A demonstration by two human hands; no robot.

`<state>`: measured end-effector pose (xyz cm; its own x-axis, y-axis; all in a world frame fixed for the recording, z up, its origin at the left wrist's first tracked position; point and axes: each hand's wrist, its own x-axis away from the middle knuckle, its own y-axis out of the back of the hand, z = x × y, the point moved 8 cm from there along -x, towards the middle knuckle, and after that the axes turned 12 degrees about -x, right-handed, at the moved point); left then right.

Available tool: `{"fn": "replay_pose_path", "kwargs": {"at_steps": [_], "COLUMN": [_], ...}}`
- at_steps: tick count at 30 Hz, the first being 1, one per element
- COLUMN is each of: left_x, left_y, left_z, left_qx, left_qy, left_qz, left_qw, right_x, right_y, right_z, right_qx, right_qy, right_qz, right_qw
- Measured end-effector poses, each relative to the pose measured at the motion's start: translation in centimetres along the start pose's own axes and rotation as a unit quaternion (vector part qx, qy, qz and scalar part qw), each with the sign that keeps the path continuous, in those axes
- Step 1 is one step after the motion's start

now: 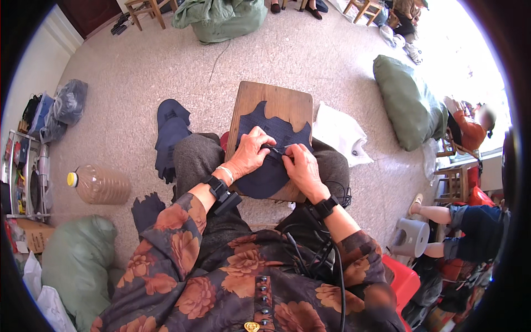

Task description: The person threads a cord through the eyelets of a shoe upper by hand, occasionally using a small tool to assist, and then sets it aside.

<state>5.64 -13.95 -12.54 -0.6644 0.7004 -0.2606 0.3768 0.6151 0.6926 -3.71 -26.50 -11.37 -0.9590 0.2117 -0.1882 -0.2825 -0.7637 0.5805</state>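
Navy fabric [264,180] on the table [276,93] risked puckering if left fingers [264,139] and right fingers [292,151], pinching a dark piece [275,149], pulled unevenly.

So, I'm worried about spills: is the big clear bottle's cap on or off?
On: the yellow cap sits at the end of the clear bottle; how tight, I cannot tell.

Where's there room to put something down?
Bare speckled floor lies between the brown wooden board and the plump green sack at right, beyond the white cloth. The board's middle is crowded: navy textured fabric, left hand and right hand.
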Motion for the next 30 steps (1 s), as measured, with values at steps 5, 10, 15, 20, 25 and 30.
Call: {"fn": "replay_pose_path", "kwargs": {"at_steps": [5,10,15,20,25,30], "left_x": [0.0,0.1,0.1,0.2,0.4,1.2], "left_y": [0.0,-0.1,-0.1,0.2,0.1,1.0], "left_z": [0.1,0.5,-0.2,0.0,-0.5,-1.5], "left_qx": [-0.016,-0.022,-0.03,-0.045,-0.03,-0.016], "left_qy": [0.007,0.008,-0.001,0.01,-0.002,-0.052], "left_qz": [-0.014,-0.005,-0.028,-0.057,-0.008,-0.006], "left_qw": [1.0,1.0,0.999,0.997,1.0,0.999], "right_x": [0.1,0.0,0.7,-0.4,-0.9,-0.9], "right_y": [-0.3,0.1,0.0,-0.4,-0.6,0.0], "right_z": [0.1,0.4,-0.4,-0.7,-1.3,0.1], "right_qx": [0.073,0.022,0.061,0.05,0.045,0.02], "right_qy": [0.018,0.006,0.025,0.001,-0.032,0.004], "right_qz": [-0.03,-0.026,-0.03,-0.03,-0.034,-0.046], "right_qw": [0.997,0.999,0.997,0.998,0.998,0.999]}}
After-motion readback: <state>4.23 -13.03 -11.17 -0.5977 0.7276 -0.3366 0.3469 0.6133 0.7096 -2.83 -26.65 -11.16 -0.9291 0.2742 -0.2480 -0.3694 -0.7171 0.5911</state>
